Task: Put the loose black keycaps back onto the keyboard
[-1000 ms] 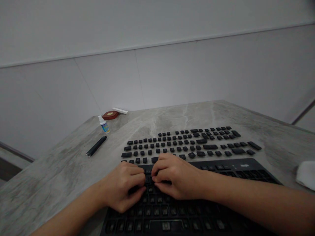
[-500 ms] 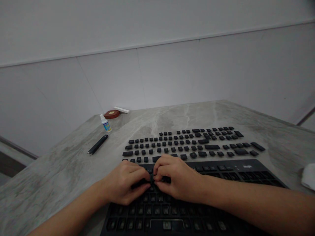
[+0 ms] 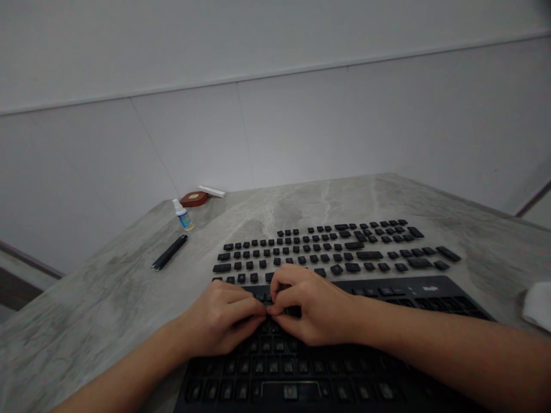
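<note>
A black keyboard lies before me, most of its keycaps off and the bare sockets showing. Over its upper left rows, my left hand has thumb and index finger pressed together. My right hand is pinched from the other side, its fingers curled. The fingertips of both hands meet at one key position, and whatever is between them is hidden. Beyond the keyboard, removed black keycaps lie in rows on the table, in roughly keyboard order.
On the marbled grey table, a black stick-like tool lies at the left. Behind it are a small white spray bottle, a reddish-brown case and a white bar. Something white sits at the right edge.
The fingertips of my two hands have drawn together over the keyboard, the left moving slightly right. The keycaps on the table have stayed in place; the view has shifted slightly.
</note>
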The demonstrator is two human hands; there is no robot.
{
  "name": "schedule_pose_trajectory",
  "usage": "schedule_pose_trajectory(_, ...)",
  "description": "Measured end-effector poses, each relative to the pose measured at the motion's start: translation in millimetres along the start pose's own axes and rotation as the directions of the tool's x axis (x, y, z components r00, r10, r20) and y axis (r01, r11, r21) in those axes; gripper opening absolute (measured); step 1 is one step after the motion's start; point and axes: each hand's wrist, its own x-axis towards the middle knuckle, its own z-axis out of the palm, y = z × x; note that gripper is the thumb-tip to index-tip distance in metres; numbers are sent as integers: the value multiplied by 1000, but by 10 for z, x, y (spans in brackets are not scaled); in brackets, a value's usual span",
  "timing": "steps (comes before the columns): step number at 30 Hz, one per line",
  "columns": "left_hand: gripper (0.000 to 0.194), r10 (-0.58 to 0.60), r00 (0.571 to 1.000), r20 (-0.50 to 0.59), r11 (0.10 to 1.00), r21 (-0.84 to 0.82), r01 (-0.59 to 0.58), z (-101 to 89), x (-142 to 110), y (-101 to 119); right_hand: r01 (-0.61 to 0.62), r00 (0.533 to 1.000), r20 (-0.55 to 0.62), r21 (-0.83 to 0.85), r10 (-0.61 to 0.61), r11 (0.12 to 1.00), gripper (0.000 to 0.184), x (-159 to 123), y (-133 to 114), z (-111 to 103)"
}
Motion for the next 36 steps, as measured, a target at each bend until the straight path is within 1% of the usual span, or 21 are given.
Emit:
schedule_pose_trajectory(3,13,10,1000,-5,1000,-5,-10,-14,10,0,65,998,-9,-27,-66,998,9,6,-1,-18)
schedule_pose_trajectory(6,12,9,1000,-4,1000,-19,-9,-29,18,-6,121,992,-36,-61,-123,991,12,9,1,-43)
schedule_pose_trajectory(12,14,3,1000,20,1000,-31,-3,-34,20,-6,166,979,-95,-128,-179,978,14,19,3,-80)
schedule_pose_trajectory(14,14,6,1000,19,1000,-30,-6,-35,21,-3,204,973,-83,-121,-214,972,15,25,-8,-92)
schedule_pose_trajectory(18,14,28,999,-22,1000,0,-28,-56,35,15,283,959,4,-99,-284,954,18,35,-33,-93)
schedule_pose_trajectory(21,15,59,996,-66,998,30,-57,-69,47,30,272,962,37,-112,-270,956,19,36,-28,-69)
schedule_pose_trajectory(23,16,88,992,-88,996,13,-88,-68,50,32,264,964,50,-128,-260,956,19,35,-18,-57)
schedule_pose_trajectory(26,17,113,989,-96,992,-38,-117,-64,55,23,287,957,90,-164,-275,944,16,38,-13,-57)
schedule_pose_trajectory(28,18,108,990,-89,991,-65,-114,-68,65,20,297,953,114,-184,-280,937,14,44,-23,-59)
schedule_pose_trajectory(30,19,95,993,-71,991,-92,-102,-78,87,25,282,957,128,-195,-261,939,11,49,-39,-50)
schedule_pose_trajectory(33,19,70,996,-50,988,-133,-76,-93,131,46,232,968,141,-198,-207,952,10,45,-60,-17)
schedule_pose_trajectory(36,19,52,998,-42,980,-190,-59,-94,159,62,173,979,137,-193,-148,966,12,35,-71,7)
